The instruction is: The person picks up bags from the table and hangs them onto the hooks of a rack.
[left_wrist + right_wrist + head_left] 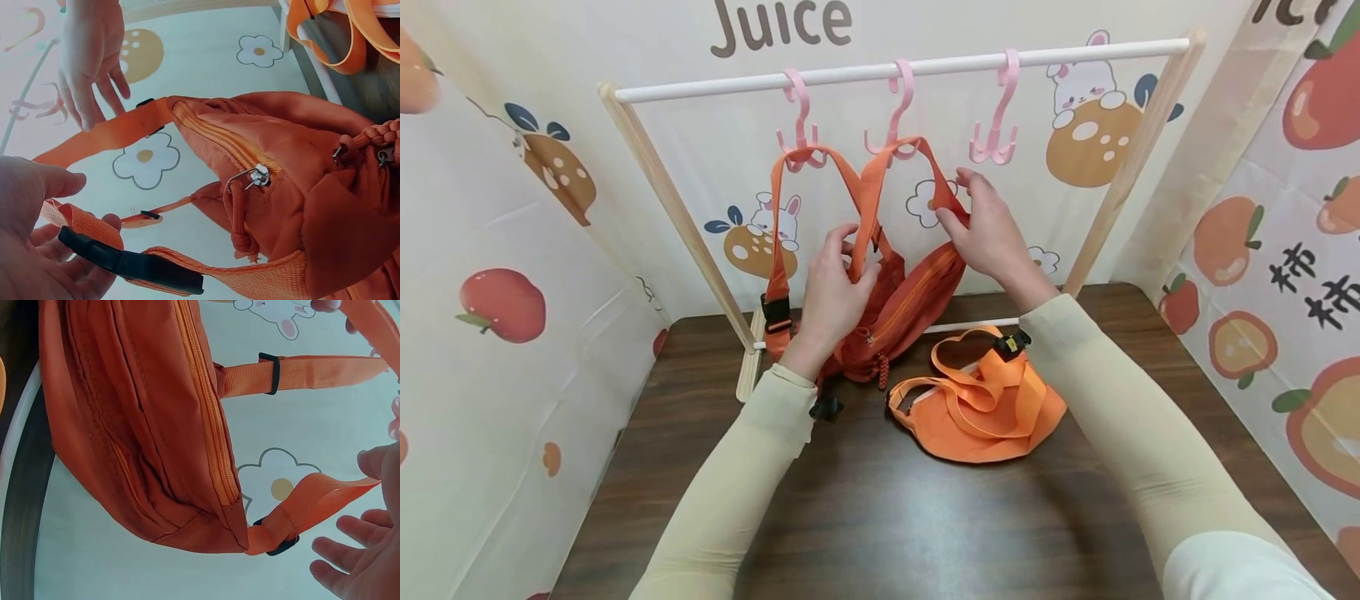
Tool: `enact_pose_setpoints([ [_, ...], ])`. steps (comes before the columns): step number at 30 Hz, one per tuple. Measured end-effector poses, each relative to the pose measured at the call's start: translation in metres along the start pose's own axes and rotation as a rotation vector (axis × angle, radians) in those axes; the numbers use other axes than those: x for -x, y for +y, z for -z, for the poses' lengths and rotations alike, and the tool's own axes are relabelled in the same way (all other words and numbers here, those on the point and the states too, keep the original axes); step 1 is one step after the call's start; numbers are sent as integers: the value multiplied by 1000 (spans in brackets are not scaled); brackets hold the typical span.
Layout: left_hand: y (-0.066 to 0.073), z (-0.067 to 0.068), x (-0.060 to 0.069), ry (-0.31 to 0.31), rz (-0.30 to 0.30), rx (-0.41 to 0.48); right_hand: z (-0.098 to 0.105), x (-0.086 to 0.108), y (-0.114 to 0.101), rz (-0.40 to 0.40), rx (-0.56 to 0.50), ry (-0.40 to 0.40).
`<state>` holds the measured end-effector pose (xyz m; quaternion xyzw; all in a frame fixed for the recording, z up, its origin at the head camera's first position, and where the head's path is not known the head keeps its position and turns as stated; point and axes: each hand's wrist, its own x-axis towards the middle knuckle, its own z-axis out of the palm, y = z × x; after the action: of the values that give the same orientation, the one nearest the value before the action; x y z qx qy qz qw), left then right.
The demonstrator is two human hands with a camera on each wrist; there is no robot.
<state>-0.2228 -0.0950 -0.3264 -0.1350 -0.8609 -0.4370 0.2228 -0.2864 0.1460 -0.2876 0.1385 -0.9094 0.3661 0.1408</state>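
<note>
Two pink hooks (803, 104) seemingly carry the straps (868, 200) of the red bag (917, 296), tilting it near the table's (865, 517) back edge; the left hand (833, 296) curls fingers loosely round one (steadying, I'd guess), the right hand's (992, 233) spread, released.

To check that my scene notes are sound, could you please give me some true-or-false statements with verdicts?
1. Three pink hooks hang on the white rod. True.
2. The rightmost hook carries a strap. False: it is bare.
3. The bright orange bag hangs from the rod. False: it lies on the table.
4. The left hand and right hand are both at straps of the red-orange bag. True.
</note>
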Motion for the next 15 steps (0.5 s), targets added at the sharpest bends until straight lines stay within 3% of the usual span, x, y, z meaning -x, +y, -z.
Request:
enact_pose_setpoints([
  [15,-3,-1,18,5,-36,-3,7,40,10,62,-9,46],
])
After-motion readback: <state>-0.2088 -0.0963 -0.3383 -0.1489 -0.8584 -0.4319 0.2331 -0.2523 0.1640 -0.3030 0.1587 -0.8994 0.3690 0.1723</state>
